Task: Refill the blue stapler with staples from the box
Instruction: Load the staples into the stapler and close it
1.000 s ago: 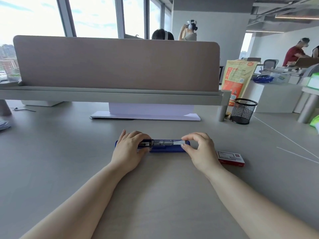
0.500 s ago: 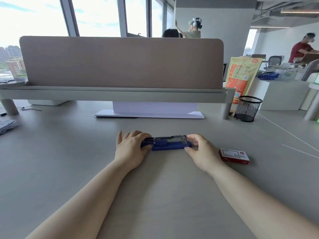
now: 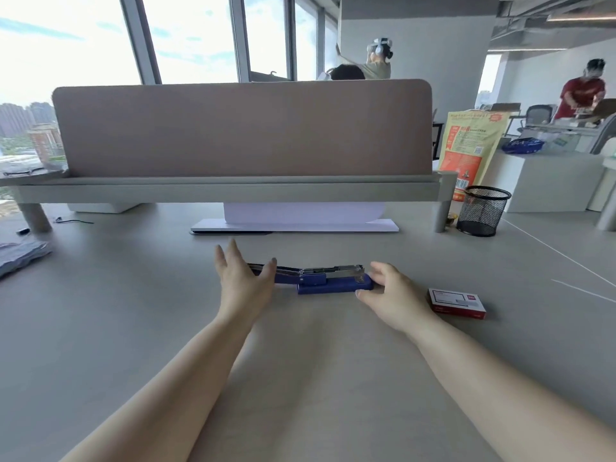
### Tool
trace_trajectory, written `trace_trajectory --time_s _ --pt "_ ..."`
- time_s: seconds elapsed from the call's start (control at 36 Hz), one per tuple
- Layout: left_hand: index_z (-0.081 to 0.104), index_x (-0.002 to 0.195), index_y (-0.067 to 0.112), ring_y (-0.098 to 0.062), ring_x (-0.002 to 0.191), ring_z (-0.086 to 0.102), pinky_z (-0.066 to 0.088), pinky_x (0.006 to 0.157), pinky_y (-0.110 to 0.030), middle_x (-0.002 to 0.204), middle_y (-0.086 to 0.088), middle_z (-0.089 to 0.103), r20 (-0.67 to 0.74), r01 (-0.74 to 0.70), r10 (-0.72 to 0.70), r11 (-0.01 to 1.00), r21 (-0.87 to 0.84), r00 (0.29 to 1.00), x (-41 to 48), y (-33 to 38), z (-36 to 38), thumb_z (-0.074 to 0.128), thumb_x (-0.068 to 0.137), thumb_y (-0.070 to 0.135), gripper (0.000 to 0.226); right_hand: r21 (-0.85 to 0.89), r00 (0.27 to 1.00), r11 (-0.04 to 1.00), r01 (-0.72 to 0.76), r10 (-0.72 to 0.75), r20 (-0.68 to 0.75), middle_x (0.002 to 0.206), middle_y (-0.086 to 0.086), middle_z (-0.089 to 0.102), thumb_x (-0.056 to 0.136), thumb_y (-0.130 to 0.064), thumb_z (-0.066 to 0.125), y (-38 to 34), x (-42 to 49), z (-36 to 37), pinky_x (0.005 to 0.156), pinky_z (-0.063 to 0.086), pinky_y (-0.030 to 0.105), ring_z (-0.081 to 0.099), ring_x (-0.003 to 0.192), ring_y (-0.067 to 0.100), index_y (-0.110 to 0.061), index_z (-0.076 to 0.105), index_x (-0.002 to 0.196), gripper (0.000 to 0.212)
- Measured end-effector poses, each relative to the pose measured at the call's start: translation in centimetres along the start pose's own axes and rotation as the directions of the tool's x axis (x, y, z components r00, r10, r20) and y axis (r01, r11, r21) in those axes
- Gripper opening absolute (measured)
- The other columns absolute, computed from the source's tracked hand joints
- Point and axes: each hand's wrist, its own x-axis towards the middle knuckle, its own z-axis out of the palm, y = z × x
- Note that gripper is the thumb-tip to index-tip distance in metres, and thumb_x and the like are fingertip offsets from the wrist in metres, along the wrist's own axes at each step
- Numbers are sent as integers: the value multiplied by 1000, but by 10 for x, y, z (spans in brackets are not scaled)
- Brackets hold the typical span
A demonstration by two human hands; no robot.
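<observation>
The blue stapler (image 3: 333, 284) lies flat on the grey desk, folded out, its metal staple channel facing up. My left hand (image 3: 241, 280) hovers over the stapler's left end with fingers spread apart and hides that end. My right hand (image 3: 391, 293) is at the stapler's right end, fingers loosely apart, fingertips close to or just touching the blue base. The red and white staple box (image 3: 456, 303) rests shut on the desk, just right of my right hand.
A brown partition screen (image 3: 243, 128) on a grey shelf spans the back of the desk, with a white stand (image 3: 295, 225) beneath. A black mesh cup (image 3: 481, 211) stands at the back right. Folded cloth (image 3: 20, 255) lies far left. People stand behind.
Both hands have let go of the stapler and opened; the left hand lifted with its fingers spread. The stapler's cover now lies folded out to the left.
</observation>
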Motion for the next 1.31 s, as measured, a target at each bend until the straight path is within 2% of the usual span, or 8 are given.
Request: trace_trajectory --time_s 0.11,0.19,0.33,0.42,0.56,0.69,1.03,1.31 --pt "16 142 27 -12 133 36 31 111 -35 149 -1 27 -84 -169 148 912 -373 985 3 11 -4 51 90 11 65 60 1000 998 -16 15 4 138 -3 53 79 -20 60 0 0 0 96 43 32 53 119 18 -22 38 135 60" --pt "15 143 25 20 119 36 26 110 -28 147 8 28 -24 -207 226 837 -507 974 1 17 -2 45 92 4 63 86 1000 996 -21 20 7 136 -3 55 80 -16 58 2 1 0 92 46 31 56 114 18 -22 41 133 56" --pt "11 144 29 3 139 15 11 118 -31 151 20 17 255 -248 367 882 -401 895 -4 12 7 45 91 8 67 125 999 992 -33 32 11 132 -5 58 80 -11 55 5 4 2 83 45 29 58 109 18 -24 44 130 53" --pt "8 144 31 0 139 17 13 107 -7 146 29 17 452 -355 407 913 -200 794 -20 11 19 47 90 12 69 141 999 989 -43 42 10 126 -6 62 79 -12 57 5 5 4 90 46 32 58 110 18 -24 46 128 51" --pt "11 144 28 -11 144 5 5 118 -34 156 8 14 575 -658 424 695 289 700 -24 -2 30 38 95 29 56 185 999 982 -47 47 2 123 -6 64 78 -12 57 5 4 3 91 44 32 56 111 17 -22 43 130 55" --pt "16 143 29 -9 143 9 6 119 -39 155 10 20 565 -664 430 681 308 704 -23 -2 28 39 95 26 53 188 1000 982 22 -23 5 131 -8 57 80 -13 57 2 1 3 77 42 25 55 105 11 -30 40 132 58" --pt "39 134 29 -22 121 48 34 102 -34 138 6 48 434 -544 384 764 347 815 -13 -9 21 47 91 31 43 172 988 973 153 -155 -6 133 -11 55 84 -22 58 0 -3 4 93 36 23 48 125 8 -32 45 129 48" --pt "29 139 34 -17 134 34 24 111 -33 148 12 36 468 -593 385 654 469 795 -14 -9 21 41 93 35 47 -346 938 892 292 -338 -80 143 -11 47 85 -23 52 -12 -11 6 103 38 36 48 124 19 -28 43 133 49"
